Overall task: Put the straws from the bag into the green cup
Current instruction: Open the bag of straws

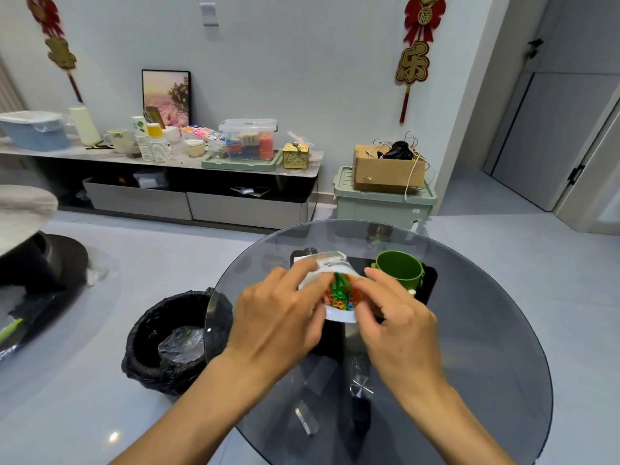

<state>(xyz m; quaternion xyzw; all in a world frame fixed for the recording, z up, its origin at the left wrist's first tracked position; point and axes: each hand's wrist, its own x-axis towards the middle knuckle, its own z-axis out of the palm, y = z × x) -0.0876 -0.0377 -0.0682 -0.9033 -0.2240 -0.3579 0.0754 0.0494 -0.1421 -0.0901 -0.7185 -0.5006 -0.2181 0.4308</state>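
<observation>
A clear and white plastic bag (327,263) is held above the round glass table (486,330). Its open mouth faces me and shows the ends of several coloured straws (340,292), green, orange and red. My left hand (278,317) grips the bag's left side. My right hand (399,320) grips the bag's right edge with thumb and fingers. The green cup (399,270) stands upright and empty on the table, just right of the bag and behind my right hand.
A black bin (167,340) lined with a black bag stands on the floor left of the table. A low cabinet (188,196) with cups and boxes runs along the back wall. A green storage box (382,206) carrying a cardboard box sits behind the table.
</observation>
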